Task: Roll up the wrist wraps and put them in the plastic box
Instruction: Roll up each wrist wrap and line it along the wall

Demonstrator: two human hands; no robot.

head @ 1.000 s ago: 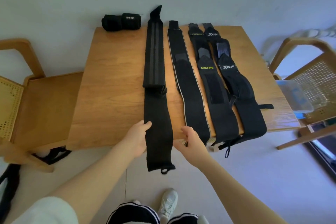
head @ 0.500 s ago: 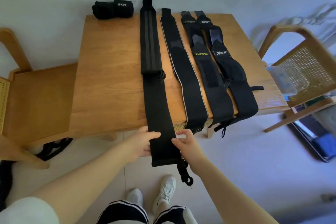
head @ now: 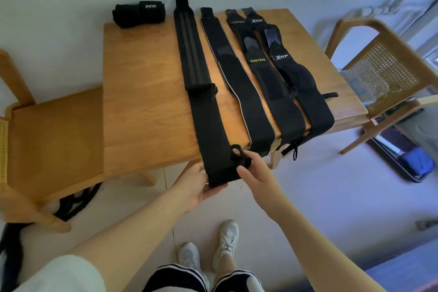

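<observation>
Hands meet at the near end of the long black wrist wrap, which hangs over the counter edge. The left hand holds its left edge and underside; the right hand pinches the folded corner with the thumb loop. Three more flat wraps lie beyond the right hand. A rolled wrap sits far beyond the left. The plastic box rests on the chair past the right hand.

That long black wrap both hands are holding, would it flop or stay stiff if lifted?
Probably floppy: the long black wrap bends over the table edge and folds where the left hand and right hand pinch it. Likely light, and fabric should grip, not slip.
</observation>
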